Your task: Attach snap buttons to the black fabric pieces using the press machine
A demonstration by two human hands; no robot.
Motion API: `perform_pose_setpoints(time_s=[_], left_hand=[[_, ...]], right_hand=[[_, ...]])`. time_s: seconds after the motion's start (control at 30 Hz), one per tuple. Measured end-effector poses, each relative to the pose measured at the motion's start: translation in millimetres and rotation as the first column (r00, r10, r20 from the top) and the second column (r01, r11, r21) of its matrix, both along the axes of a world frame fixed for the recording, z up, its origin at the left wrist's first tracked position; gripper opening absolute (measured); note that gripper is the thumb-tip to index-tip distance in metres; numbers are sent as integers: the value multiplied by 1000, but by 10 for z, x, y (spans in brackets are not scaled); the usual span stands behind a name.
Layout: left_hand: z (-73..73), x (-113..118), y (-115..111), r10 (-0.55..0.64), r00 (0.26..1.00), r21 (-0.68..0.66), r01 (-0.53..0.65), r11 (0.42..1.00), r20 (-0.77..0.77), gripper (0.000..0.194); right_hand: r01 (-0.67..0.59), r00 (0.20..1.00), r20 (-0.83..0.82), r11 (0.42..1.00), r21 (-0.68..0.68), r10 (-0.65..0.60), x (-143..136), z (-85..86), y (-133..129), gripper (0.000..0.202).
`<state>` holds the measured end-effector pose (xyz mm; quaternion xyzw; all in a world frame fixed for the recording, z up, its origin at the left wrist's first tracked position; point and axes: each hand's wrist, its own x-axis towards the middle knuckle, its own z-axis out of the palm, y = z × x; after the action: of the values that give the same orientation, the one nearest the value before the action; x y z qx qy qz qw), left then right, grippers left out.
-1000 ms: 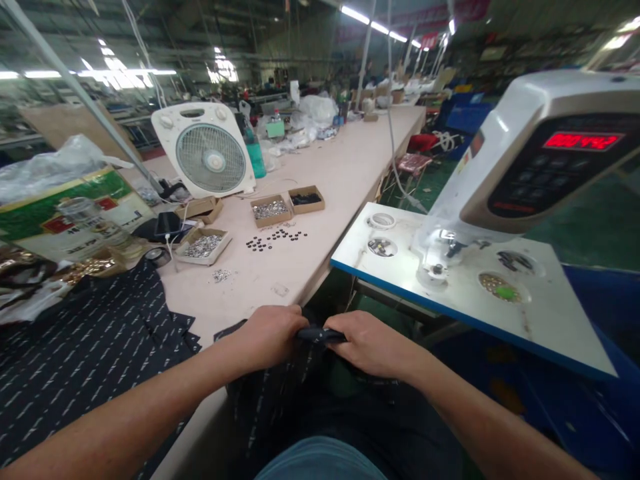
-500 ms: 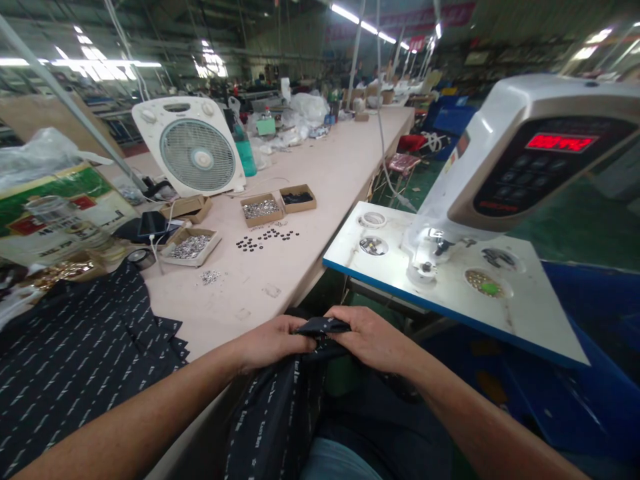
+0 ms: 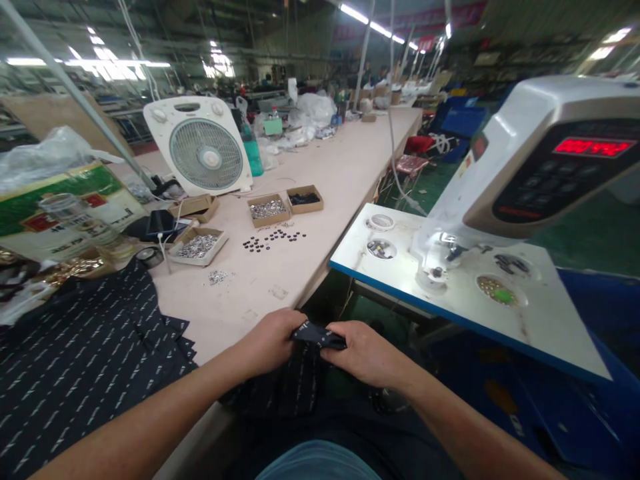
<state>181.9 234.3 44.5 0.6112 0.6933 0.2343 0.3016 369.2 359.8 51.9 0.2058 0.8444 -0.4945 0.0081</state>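
Note:
A dark fabric piece with white lettering [image 3: 313,333] is stretched between both hands in front of my lap. My left hand [image 3: 274,340] pinches its left end, and my right hand [image 3: 363,350] grips the right end between thumb and fingers. More of the dark cloth hangs down below the hands. To the right stands a snap-fastening machine [image 3: 500,160] with a red lit display, mounted on a white board with a blue edge [image 3: 370,267]; neither hand touches it. Loose black rings [image 3: 273,239] lie scattered on the table ahead of my left hand.
On the table [image 3: 345,160], boxes of metal fasteners [image 3: 197,247], a white fan [image 3: 205,147] and a phone [image 3: 161,223] stand to the left. Printed dark fabric [image 3: 90,353] is piled at the left edge. The machine's board sits across a gap from the table.
My hands have turned the held fabric, so its strip now slants down to the right. The hanging cloth has dropped back out of the foreground. The view has shifted slightly left.

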Motion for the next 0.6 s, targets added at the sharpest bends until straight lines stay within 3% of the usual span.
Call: perform_pose_setpoints(time_s=[0.1, 0.27, 0.4, 0.6], left_hand=[[-127, 105, -49, 101, 959, -59, -88, 994, 264, 15], [-194, 246, -84, 231, 717, -228, -103, 968, 658, 24], [-196, 283, -115, 314, 528, -323, -78, 943, 789, 25], [-211, 213, -167, 314, 458, -362, 18, 932, 832, 32]], right_hand=[[39, 999, 18, 999, 8, -39, 39, -47, -6, 11], [42, 999, 5, 999, 6, -42, 68, -11, 42, 10], [39, 999, -9, 999, 4, -39, 52, 43, 49, 10], [37, 999, 8, 999, 23, -37, 29, 115, 22, 14]])
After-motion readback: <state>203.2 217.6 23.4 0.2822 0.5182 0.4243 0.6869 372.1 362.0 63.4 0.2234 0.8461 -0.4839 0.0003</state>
